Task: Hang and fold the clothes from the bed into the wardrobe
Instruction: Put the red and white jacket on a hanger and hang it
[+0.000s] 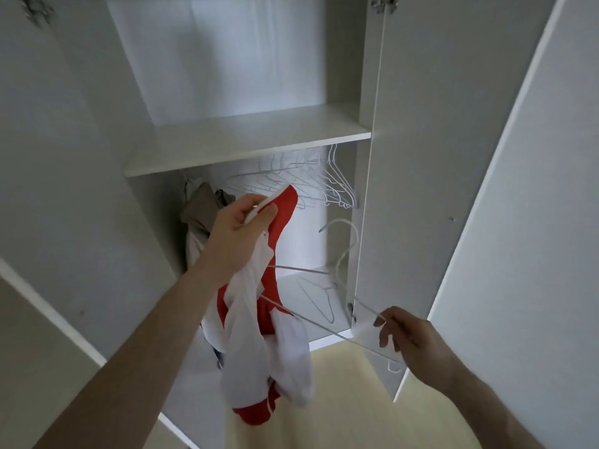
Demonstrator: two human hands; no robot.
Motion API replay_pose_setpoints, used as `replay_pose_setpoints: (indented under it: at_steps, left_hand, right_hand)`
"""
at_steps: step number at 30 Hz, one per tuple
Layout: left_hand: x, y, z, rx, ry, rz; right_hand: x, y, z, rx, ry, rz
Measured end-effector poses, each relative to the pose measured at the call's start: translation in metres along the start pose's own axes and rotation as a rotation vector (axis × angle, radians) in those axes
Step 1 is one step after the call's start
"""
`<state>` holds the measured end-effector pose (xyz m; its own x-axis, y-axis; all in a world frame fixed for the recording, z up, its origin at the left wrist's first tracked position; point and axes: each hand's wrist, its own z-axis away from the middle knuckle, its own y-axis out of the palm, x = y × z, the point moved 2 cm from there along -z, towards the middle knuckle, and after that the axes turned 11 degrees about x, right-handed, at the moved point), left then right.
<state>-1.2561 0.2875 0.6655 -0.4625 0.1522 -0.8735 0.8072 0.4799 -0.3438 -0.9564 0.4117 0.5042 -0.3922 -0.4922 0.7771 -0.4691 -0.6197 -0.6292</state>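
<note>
Fingers (387, 319) of the right hand (418, 341) pinch one end of a white wire hanger (324, 328), while the left hand (241, 228) grips a red and white garment (259, 335) by its collar, draped over the hanger's other end. Beyond them, the open wardrobe (246, 147) holds empty hangers (311, 183) on its rail and a beige garment (197, 212) hanging at the left.

Hands: 2, the left hand (241, 223) and the right hand (410, 335)
Red and white garment (259, 335): 1
Hanger in hand (337, 270): 1, white wire
Hangers on the rail (311, 181): a cluster, too overlapped to count
Hanger on the wardrobe floor (319, 298): 1
Hung garments at left (199, 209): at least 2
Shelf (246, 140): 1
Open doors: 2, left door (58, 157) and right door (421, 157)
</note>
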Motion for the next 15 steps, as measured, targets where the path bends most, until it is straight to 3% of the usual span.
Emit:
replay_pose_setpoints:
  at_steps: [4, 7, 11, 15]
  left_hand:
    - [-0.037, 0.038, 0.001, 0.075, 0.024, 0.116]
    - [-0.054, 0.063, -0.003, 0.171, 0.103, -0.041]
    - [-0.054, 0.071, -0.006, 0.199, 0.173, -0.330]
    - [-0.070, 0.081, 0.006, 0.213, 0.211, -0.351]
  right_hand:
    - [0.007, 0.002, 0.010, 0.031, -0.026, 0.016]
    - [0.016, 0.002, 0.012, -0.011, 0.002, -0.163]
    - [0.011, -0.028, 0.031, -0.058, -0.017, -0.193]
    - [0.012, -0.058, 0.044, -0.129, -0.023, -0.272]
